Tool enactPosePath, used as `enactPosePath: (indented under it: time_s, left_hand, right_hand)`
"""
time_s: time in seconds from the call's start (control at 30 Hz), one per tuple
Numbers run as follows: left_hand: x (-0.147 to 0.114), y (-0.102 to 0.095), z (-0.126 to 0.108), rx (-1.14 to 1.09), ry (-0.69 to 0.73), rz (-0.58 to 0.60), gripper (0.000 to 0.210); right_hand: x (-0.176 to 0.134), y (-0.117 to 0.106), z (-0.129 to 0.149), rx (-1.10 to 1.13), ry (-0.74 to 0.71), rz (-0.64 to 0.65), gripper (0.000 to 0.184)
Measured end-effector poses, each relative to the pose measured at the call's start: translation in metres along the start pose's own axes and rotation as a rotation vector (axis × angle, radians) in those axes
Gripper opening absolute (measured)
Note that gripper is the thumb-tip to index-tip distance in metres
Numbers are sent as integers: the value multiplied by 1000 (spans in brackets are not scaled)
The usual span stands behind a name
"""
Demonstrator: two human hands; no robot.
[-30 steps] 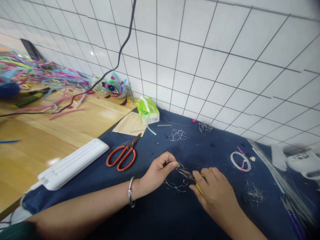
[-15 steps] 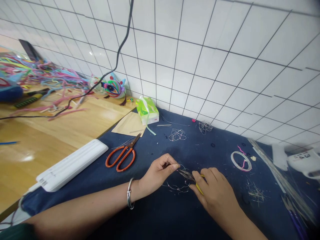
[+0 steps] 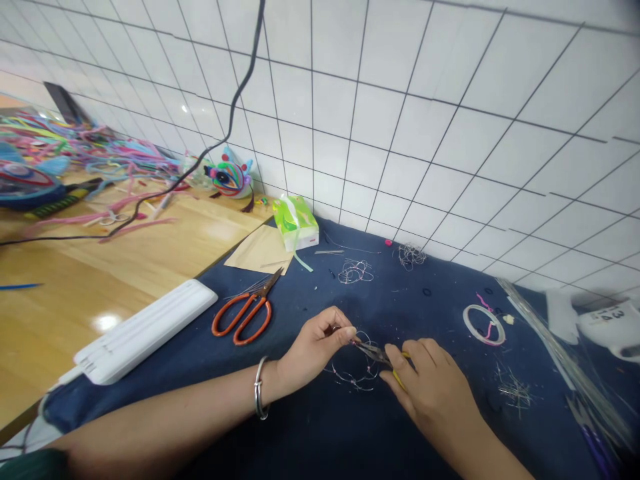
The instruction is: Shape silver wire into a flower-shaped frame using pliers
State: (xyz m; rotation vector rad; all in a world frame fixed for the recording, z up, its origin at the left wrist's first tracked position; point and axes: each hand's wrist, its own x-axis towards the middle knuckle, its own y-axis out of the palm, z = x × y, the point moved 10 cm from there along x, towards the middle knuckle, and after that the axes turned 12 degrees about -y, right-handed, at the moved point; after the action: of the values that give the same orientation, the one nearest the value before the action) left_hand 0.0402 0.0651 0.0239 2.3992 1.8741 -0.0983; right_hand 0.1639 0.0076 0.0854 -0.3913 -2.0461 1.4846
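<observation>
Over the dark blue cloth, my left hand [image 3: 320, 347] pinches part of a thin wire loop [image 3: 356, 383] dotted with small pinkish beads. The loop hangs below the fingertips. My right hand [image 3: 433, 387] is wrapped round the yellow handles of a pair of pliers [image 3: 374, 353]. Their jaws point left and meet the wire right at my left fingertips; whether they are closed on it is too small to tell. Behind my hands lies a tangle of beaded wire [image 3: 355, 271].
Orange-handled scissors [image 3: 243, 317] and a white power strip [image 3: 145, 332] lie left. A tissue pack [image 3: 296, 223] stands near the tiled wall. On the right are a white ring [image 3: 484, 325], wire scraps [image 3: 515, 388], long wires [image 3: 560, 347], purple-handled pliers [image 3: 595, 440] and a white glue gun [image 3: 607, 327].
The pliers' jaws have turned slightly and sit a little lower beside my left fingertips. The wire loop has shifted slightly. Both hands keep their grip.
</observation>
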Motion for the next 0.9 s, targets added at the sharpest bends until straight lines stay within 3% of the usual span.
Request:
enactPosePath:
  time_s: [0.37, 0.9]
  left_hand:
    - [3, -2, -3, 43, 4, -5, 14]
    - [1, -4, -10, 151, 44, -40, 16]
  right_hand:
    - [-1, 6, -1, 26, 4, 29, 27]
    - [-3, 6, -3, 29, -2, -28, 28]
